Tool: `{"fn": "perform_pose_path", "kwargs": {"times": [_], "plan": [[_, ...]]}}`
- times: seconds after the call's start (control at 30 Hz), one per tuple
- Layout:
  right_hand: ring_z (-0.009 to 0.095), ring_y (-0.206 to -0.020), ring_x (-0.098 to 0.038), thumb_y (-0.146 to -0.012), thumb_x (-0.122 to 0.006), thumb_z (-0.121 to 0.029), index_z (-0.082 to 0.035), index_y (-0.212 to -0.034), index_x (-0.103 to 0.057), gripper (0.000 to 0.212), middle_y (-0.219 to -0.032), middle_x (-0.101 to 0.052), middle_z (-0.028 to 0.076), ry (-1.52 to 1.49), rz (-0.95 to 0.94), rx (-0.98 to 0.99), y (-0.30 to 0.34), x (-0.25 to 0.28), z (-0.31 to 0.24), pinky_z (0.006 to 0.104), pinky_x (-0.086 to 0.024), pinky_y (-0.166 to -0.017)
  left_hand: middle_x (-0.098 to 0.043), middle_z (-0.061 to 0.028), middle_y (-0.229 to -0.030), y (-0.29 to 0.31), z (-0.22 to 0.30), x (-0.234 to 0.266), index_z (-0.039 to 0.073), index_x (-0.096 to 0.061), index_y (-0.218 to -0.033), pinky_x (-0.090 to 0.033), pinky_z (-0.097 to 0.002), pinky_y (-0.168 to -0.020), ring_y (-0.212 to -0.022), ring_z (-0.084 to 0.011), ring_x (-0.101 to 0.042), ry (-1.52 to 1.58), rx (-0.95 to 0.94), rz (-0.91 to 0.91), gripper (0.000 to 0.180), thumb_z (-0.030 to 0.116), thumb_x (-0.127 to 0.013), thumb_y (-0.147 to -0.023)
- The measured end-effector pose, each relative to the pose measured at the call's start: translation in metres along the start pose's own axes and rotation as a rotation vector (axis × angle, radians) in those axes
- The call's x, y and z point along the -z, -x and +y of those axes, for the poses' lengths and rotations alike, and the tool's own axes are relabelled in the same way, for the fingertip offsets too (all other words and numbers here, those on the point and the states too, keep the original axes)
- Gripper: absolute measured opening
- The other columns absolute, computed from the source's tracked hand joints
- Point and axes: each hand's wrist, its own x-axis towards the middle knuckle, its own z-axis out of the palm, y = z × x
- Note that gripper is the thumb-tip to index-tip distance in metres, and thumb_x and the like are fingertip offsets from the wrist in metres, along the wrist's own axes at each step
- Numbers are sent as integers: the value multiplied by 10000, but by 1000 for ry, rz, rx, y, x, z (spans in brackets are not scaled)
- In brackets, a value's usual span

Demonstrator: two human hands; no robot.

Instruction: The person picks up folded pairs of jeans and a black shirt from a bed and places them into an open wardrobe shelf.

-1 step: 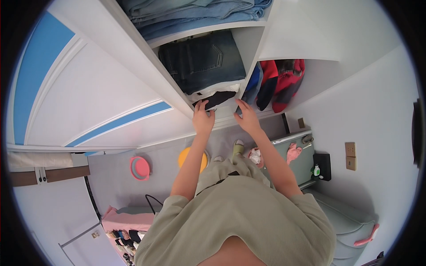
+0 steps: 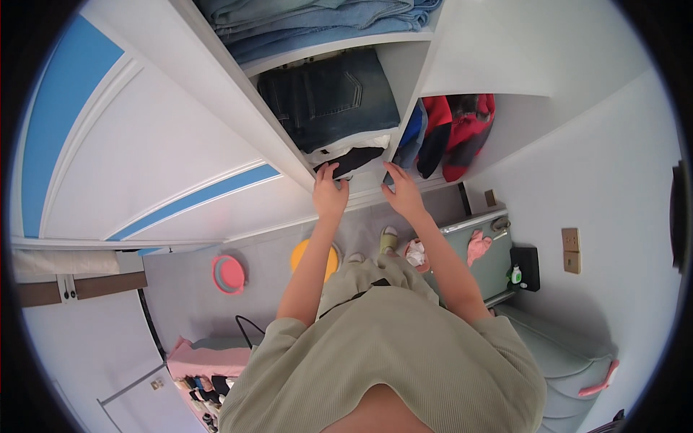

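Both my hands reach up to the lower cubby of a white wardrobe. Inside it lies a stack with folded dark blue jeans (image 2: 328, 97) on top, a white folded garment (image 2: 364, 138) under them, and a black garment (image 2: 354, 159) lowest at the front. My left hand (image 2: 330, 196) is at the stack's left front corner, fingers apart, fingertips at the black garment's edge. My right hand (image 2: 404, 196) is at the foot of the upright divider, thumb and fingers spread, with nothing visible in it. Whether the left fingertips press on cloth is hard to see.
Light blue jeans (image 2: 325, 32) fill the shelf above. Red and dark clothes (image 2: 469, 133) hang in the right compartment. A sliding door (image 2: 159, 144) stands at left. On the floor are a pink basin (image 2: 229, 274), a yellow round thing (image 2: 307, 258) and a small bin (image 2: 416, 254).
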Motion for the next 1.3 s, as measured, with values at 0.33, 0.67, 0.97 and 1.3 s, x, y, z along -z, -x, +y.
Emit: {"fn": "perform_pose_path", "kwargs": {"times": [0.33,0.67,0.97,1.3], "plan": [[342,-1115,-473,-766,-594,-129,-94,-1261,-460,514,-1264,-484,148,-24,207,-178,72,7,-25,392,-408,-931,-598,-77,-1071,16,-4,22,114,-607,-1022,-457,-365,-807,-976,-292,-566,217,-120,-141,289,57,-564,-742],[330,-1084,-495,-782,-569,-72,-100,-1196,-521,418,-1209,-522,125,-14,442,-346,160,42,-44,379,-411,-905,-603,-59,-1014,64,50,-3,108,-601,-1016,-458,-346,-785,-918,-251,-584,347,-365,-395,284,48,-551,-742],[314,-1029,-530,-757,-575,-50,-86,-1126,-566,371,-1130,-566,110,-85,636,-538,248,64,-48,378,-428,-886,-599,-48,-1013,132,98,-20,123,-610,-1022,-445,-305,-736,-914,-212,-574,398,-529,-586,295,38,-552,-745],[321,-1036,-534,-764,-572,-43,-72,-1125,-569,362,-1123,-574,132,78,856,-704,403,63,-72,376,-433,-887,-607,-36,-1033,270,135,-18,120,-610,-994,-462,-333,-777,-918,-237,-588,446,-652,-918,249,49,-545,-765]]}}
